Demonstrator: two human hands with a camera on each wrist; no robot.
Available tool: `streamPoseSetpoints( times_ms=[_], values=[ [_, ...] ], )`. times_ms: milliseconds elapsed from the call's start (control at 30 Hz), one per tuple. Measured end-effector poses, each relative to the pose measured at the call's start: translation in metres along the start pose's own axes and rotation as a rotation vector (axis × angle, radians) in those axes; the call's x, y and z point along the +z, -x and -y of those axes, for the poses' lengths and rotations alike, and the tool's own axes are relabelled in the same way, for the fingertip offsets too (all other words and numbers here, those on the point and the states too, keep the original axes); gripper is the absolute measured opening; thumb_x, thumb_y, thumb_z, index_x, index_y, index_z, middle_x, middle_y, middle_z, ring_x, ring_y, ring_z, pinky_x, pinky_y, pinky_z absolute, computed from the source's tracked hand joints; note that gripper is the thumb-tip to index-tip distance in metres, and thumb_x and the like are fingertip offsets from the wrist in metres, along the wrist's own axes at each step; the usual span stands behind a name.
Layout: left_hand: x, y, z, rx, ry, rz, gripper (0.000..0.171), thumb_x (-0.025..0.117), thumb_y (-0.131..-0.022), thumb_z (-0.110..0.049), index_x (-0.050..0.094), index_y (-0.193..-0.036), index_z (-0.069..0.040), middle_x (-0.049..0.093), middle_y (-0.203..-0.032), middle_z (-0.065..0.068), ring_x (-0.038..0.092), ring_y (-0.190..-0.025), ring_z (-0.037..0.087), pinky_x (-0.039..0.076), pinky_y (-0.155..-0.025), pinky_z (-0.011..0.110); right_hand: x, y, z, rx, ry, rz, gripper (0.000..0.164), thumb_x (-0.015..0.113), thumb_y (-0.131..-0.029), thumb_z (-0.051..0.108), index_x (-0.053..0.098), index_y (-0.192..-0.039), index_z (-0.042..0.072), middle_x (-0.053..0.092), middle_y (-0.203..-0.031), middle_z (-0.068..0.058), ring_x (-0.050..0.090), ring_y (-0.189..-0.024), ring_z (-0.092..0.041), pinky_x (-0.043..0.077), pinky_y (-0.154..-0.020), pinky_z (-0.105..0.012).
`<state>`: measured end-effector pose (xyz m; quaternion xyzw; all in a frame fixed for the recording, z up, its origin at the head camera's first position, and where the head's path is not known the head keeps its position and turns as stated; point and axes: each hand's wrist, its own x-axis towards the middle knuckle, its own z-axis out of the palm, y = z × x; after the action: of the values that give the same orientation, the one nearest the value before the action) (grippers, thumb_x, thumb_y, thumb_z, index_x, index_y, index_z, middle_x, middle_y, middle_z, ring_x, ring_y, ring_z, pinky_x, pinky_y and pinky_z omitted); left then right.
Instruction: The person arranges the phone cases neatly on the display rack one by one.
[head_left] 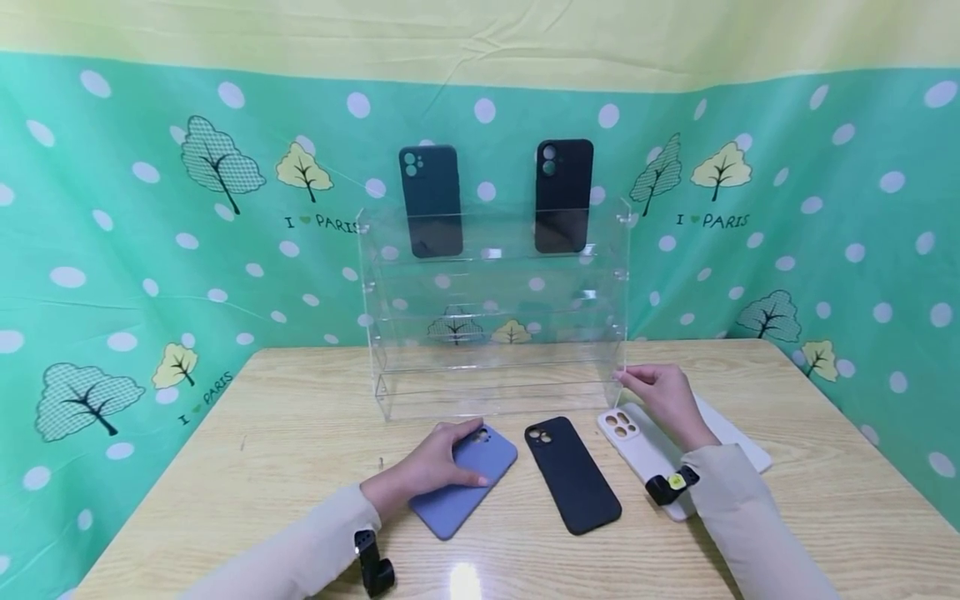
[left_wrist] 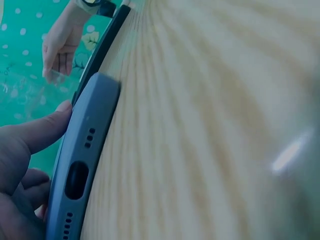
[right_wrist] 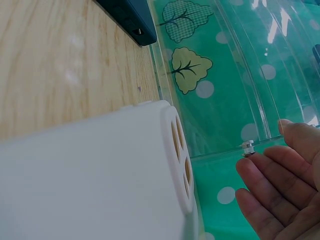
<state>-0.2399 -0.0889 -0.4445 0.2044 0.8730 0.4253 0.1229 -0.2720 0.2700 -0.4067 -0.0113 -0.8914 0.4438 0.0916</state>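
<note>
A lavender phone case [head_left: 457,492] lies back up on the table, and my left hand [head_left: 429,467] grips it with thumb and fingers across its back. In the left wrist view the port edge of the case [left_wrist: 82,165] faces the camera. My right hand [head_left: 663,396] pinches the lower right side panel of a clear acrylic display rack [head_left: 495,408], thumb and fingers on either side of its edge. Near them a small metal screw [right_wrist: 247,147] shows on the panel. Below that hand lies a white phone case [head_left: 648,450] with a multi-hole camera cutout.
A black phone case [head_left: 573,479] lies between the hands. Another white flat item [head_left: 738,437] lies partly behind the right forearm. On the rack's top tier stand a dark green phone case [head_left: 432,200] and a black one [head_left: 564,196]. A polka-dot curtain [head_left: 300,275] hangs behind.
</note>
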Motion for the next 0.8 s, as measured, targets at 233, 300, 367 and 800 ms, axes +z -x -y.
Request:
streamPoseSetpoints(
  times_ms=[233, 300, 367, 800],
  values=[
    [-0.002, -0.003, 0.002, 0.076, -0.011, 0.027, 0.087, 0.084, -0.069, -0.028, 0.041, -0.141, -0.005, 0.042, -0.143, 0.016, 0.038, -0.128, 0.032, 0.035, -0.104, 0.047, 0.000, 0.000, 0.000, -0.001, -0.006, -0.004, 0.039, 0.063, -0.091, 0.033, 0.067, -0.112, 0.001, 0.068, -0.108, -0.017, 0.063, -0.102, -0.029, 0.053, -0.081, -0.033],
    [-0.002, -0.003, 0.002, 0.095, -0.014, 0.035, 0.088, 0.084, -0.070, -0.028, 0.040, -0.142, -0.006, 0.040, -0.145, 0.014, 0.037, -0.130, 0.032, 0.034, -0.105, 0.048, 0.000, 0.000, 0.000, 0.000, -0.005, -0.004, 0.037, 0.063, -0.091, 0.032, 0.067, -0.112, 0.001, 0.068, -0.108, -0.016, 0.063, -0.102, -0.029, 0.053, -0.082, -0.034],
    [-0.003, -0.003, 0.002, 0.108, -0.016, 0.041, 0.089, 0.084, -0.070, -0.027, 0.038, -0.143, -0.007, 0.038, -0.146, 0.012, 0.039, -0.129, 0.031, 0.036, -0.103, 0.046, 0.001, -0.001, 0.000, -0.005, -0.005, -0.008, 0.036, 0.063, -0.091, 0.030, 0.067, -0.111, 0.001, 0.068, -0.107, -0.016, 0.063, -0.102, -0.029, 0.053, -0.082, -0.034],
    [-0.008, -0.013, -0.004, 0.003, 0.209, 0.025, 0.059, 0.074, -0.080, -0.013, 0.050, -0.131, 0.005, 0.063, -0.116, 0.014, 0.059, -0.097, 0.020, 0.051, -0.081, 0.031, 0.001, 0.000, -0.002, -0.002, -0.029, -0.005, 0.036, 0.064, -0.090, 0.031, 0.068, -0.110, 0.001, 0.069, -0.105, -0.015, 0.065, -0.098, -0.027, 0.053, -0.071, -0.023]
  ],
)
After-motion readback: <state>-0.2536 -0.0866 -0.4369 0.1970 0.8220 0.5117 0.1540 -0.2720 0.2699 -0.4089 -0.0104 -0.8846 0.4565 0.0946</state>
